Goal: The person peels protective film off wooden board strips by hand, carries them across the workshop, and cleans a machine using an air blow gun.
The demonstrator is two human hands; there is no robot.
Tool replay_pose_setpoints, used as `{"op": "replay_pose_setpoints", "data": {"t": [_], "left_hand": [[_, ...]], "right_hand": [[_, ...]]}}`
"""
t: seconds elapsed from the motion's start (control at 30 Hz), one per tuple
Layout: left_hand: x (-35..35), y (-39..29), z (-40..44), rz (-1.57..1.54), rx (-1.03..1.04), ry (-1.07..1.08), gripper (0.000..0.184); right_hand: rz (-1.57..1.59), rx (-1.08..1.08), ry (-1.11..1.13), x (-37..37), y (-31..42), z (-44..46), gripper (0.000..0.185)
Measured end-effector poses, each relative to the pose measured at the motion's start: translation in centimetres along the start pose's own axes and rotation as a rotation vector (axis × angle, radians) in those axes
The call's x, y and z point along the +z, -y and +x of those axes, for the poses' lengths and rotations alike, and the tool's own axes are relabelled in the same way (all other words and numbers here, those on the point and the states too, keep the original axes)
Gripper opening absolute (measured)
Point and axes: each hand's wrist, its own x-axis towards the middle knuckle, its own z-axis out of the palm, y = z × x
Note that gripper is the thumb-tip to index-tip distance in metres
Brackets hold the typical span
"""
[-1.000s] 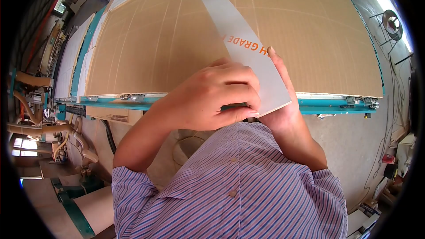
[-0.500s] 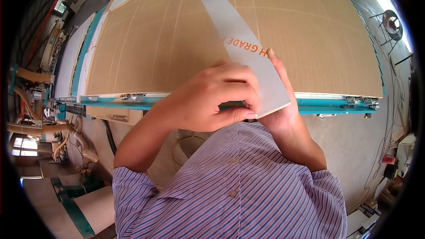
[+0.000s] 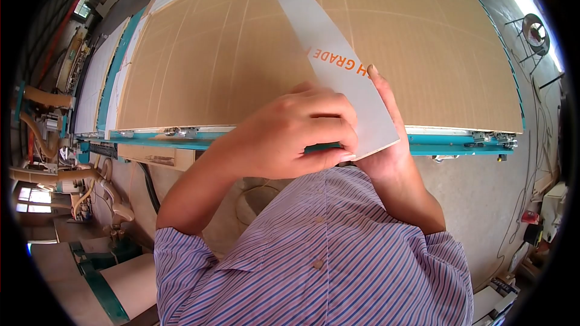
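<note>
Over a brown sheet on a teal-edged bench, the right hand holds a long pale board with orange lettering, thumb along its right edge, while the left hand, fingers curled, touches the near left corner.

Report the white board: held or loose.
White board held: right hand cradles its right edge, left hand at its left. Cannot tell if its far end touches the brown panel.
</note>
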Motion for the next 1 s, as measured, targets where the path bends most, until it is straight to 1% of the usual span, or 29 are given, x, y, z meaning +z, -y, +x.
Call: {"op": "replay_pose_setpoints", "data": {"t": [0.13,0.33,0.53,0.63,0.7,0.73,0.83,0.9,1.0], "left_hand": [[0.1,0.0,0.0,0.012,-0.005,-0.003,0.016],[0.4,-0.1,0.0,0.042,-0.002,-0.010,0.015],[0.7,-0.3,0.0,0.129,-0.019,-0.027,0.014],[0.8,-0.4,0.0,0.202,-0.053,-0.056,0.013],[0.5,-0.2,0.0,0.213,-0.060,-0.066,0.014],[0.1,-0.2,0.0,0.222,-0.048,-0.062,0.014],[-0.7,-1.2,0.0,0.251,-0.011,-0.037,0.016],[-1.1,-2.0,0.1,0.273,0.023,-0.010,0.017],[-0.4,-2.5,1.2,0.404,0.039,0.007,0.018]], "right_hand": [[0.037,0.020,0.019,-0.3,0.1,0.1,0.054],[0.007,0.004,0.039,-0.6,0.1,0.1,0.054],[-0.054,-0.028,-0.051,-1.2,0.0,0.3,0.052],[0.052,0.003,0.008,-1.3,-0.1,0.3,0.052],[0.043,-0.002,0.043,-1.0,-0.2,0.3,0.053],[0.037,-0.005,0.062,-0.9,-0.1,0.4,0.053],[-0.017,-0.024,-0.002,-0.8,-0.3,0.7,0.053],[-0.042,-0.021,0.026,-0.7,-0.3,0.7,0.054],[-0.070,-0.008,0.009,-1.0,0.7,0.5,0.055]]}}
